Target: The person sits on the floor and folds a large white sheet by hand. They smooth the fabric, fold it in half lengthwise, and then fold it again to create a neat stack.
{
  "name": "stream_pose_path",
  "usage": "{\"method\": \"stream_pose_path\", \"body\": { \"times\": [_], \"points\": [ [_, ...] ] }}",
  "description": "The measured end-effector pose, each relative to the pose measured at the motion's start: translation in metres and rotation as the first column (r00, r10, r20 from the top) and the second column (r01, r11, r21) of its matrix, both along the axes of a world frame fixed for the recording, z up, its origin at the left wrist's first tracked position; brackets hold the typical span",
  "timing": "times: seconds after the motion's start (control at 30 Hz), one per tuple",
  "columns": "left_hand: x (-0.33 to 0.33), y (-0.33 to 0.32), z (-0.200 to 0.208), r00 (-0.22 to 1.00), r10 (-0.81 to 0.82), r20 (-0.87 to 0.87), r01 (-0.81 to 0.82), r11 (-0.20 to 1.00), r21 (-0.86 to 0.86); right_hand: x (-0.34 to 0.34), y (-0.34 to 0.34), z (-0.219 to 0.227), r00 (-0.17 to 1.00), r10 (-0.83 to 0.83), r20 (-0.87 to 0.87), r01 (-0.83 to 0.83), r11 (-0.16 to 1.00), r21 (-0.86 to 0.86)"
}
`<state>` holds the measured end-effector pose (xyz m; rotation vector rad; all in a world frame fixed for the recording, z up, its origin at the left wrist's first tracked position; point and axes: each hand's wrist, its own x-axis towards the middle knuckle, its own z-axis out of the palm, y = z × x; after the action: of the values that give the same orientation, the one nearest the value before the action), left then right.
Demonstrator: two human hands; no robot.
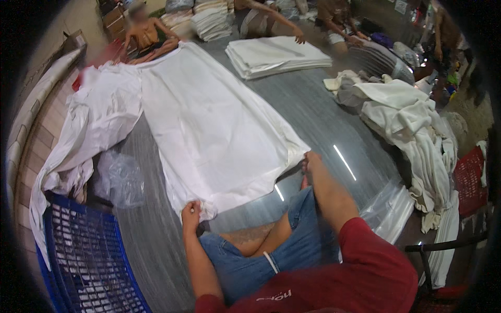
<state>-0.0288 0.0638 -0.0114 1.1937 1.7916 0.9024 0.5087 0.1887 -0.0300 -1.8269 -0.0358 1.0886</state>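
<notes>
A large white cloth (209, 120) lies spread over the grey tabletop (151, 224), stretching away from me. At its near left corner my left hand (192, 211) is closed, with bunched cloth beside the fingers. My right hand (311, 160) grips the near right corner, where the fabric lifts and folds slightly; its fingertips are partly hidden. Across the surface, another person (148, 39) sits at the far end of the same cloth, with hands near its far edge.
A flat stack of white cloths (276, 55) lies at the back. Crumpled white fabric (402, 109) heaps on the right, loose white cloth (99, 109) on the left. A clear plastic bag (120, 180) rests above a blue plastic crate (88, 255). Clear plastic sheeting (389, 211) lies at right.
</notes>
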Motion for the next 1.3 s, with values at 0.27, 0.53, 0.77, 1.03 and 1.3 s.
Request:
{"method": "stream_pose_path", "body": {
  "times": [0.27, 0.53, 0.77, 1.03, 1.3],
  "points": [
    [-0.046, -0.007, -0.04, 0.943, 0.246, -0.224, -0.283, 0.947, -0.153, -0.055, 0.007, 0.063, 0.959, -0.119, -0.255, 0.154, 0.981, 0.118],
    [-0.016, 0.024, -0.043, 0.816, 0.271, -0.51, -0.372, 0.922, -0.106, 0.015, 0.048, -0.051, 0.951, -0.051, 0.304, 0.069, 0.997, -0.047],
    [-0.031, 0.013, -0.046, 0.626, 0.273, -0.73, -0.581, 0.788, -0.202, -0.012, 0.017, 0.0, 0.91, 0.005, 0.414, -0.014, 1.0, 0.02],
    [-0.096, 0.02, -0.096, 0.829, 0.299, -0.473, -0.448, 0.862, -0.239, 0.011, 0.009, -0.014, 0.89, 0.113, 0.442, -0.11, 0.993, -0.032],
    [-0.08, 0.012, -0.051, 0.364, 0.804, -0.47, -0.863, 0.481, 0.154, 0.024, 0.004, 0.0, 0.787, -0.356, 0.504, 0.319, 0.934, 0.162]
  ]
}}
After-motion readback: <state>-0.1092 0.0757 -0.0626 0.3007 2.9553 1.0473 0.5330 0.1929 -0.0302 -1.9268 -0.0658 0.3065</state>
